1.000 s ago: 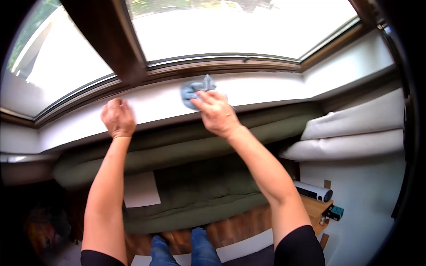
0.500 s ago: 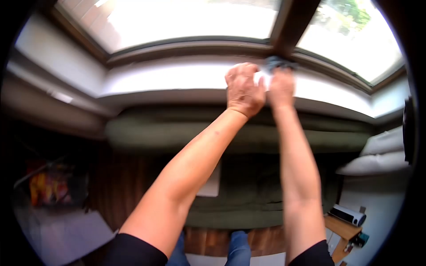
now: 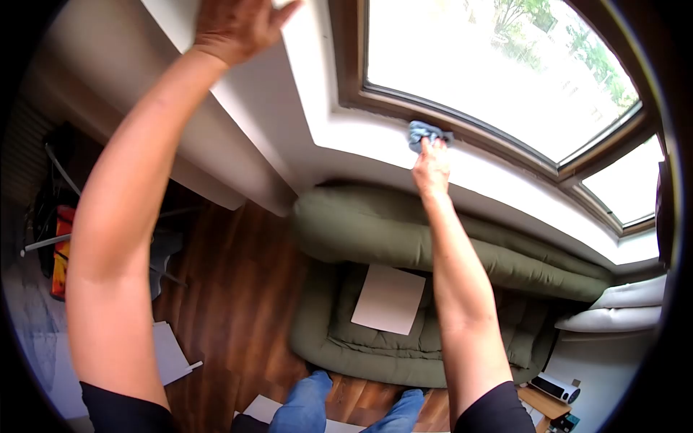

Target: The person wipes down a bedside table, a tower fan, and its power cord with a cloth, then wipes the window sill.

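Note:
My right hand is closed on a crumpled blue-grey cloth. It presses the cloth where the white windowsill meets the brown window frame. My left hand is raised at the top edge of the view, by the white wall edge left of the window. Its thumb stands out to the side and no object shows in it; the fingertips are cut off by the picture's edge.
Below the sill stands a green sofa with a pale flat sheet on its seat. White cushions lie at the right. A wooden shelf unit holds a white device. Wooden floor shows at left.
The view has swung to the left. My right hand has moved the cloth leftward along the sill, away from the window's middle post. My left hand has gone from beside it to the far left wall.

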A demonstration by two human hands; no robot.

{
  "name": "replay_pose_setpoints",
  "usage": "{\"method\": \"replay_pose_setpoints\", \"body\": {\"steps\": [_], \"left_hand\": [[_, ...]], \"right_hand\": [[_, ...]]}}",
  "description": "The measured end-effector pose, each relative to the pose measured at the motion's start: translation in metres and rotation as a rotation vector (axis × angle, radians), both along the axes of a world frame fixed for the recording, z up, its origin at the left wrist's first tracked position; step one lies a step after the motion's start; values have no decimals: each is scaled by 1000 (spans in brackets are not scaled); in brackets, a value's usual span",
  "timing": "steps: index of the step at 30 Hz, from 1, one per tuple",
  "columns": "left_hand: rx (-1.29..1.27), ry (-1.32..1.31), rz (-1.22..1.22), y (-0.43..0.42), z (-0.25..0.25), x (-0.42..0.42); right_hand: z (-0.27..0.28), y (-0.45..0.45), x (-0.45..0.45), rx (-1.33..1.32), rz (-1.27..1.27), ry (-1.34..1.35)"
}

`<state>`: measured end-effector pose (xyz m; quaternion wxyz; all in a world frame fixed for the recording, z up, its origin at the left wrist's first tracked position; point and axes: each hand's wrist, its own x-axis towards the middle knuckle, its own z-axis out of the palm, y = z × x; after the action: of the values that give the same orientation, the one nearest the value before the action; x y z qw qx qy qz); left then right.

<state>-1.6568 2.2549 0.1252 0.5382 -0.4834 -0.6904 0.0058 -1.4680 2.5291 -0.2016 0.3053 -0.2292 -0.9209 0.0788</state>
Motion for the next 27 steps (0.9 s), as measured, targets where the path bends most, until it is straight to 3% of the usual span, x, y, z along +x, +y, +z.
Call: {"method": "replay_pose_setpoints", "body": {"steps": [2, 7, 9, 11, 13, 16, 19, 20, 21, 23, 25, 27], "left_hand": [[27, 14, -66, 5, -7, -19], [73, 25, -183, 4, -11, -31], [74, -13, -179, 3, -12, -32], [61, -6, -169, 0, -15, -38], [53, -22, -156, 1, -16, -35], [78, 28, -179, 5, -15, -35], [75, 50, -142, 4, -12, -29], [34, -18, -86, 2, -10, -23], [-4, -82, -30, 1, -7, -15], [-71, -123, 62, -9, -8, 10], [-142, -362, 72, -27, -37, 51], [-105, -757, 156, -50, -97, 135]], "right_hand": [[-23, -33, -41, 30, 27, 40], [9, -128, -110, -69, -107, 13], [14, -147, -116, -126, 222, -9], [9, -168, -130, -169, 74, -2], [6, -160, -119, -102, 178, 57], [39, -154, -84, -197, 470, -155], [45, -182, -14, -800, 531, -114], [55, -199, 18, -973, 440, -209], [45, -214, 53, -1052, 440, -79], [54, -237, 129, -1488, 345, -3], [51, -247, 200, -2113, 246, 243], [63, -253, 271, -2333, 304, 358]]}}
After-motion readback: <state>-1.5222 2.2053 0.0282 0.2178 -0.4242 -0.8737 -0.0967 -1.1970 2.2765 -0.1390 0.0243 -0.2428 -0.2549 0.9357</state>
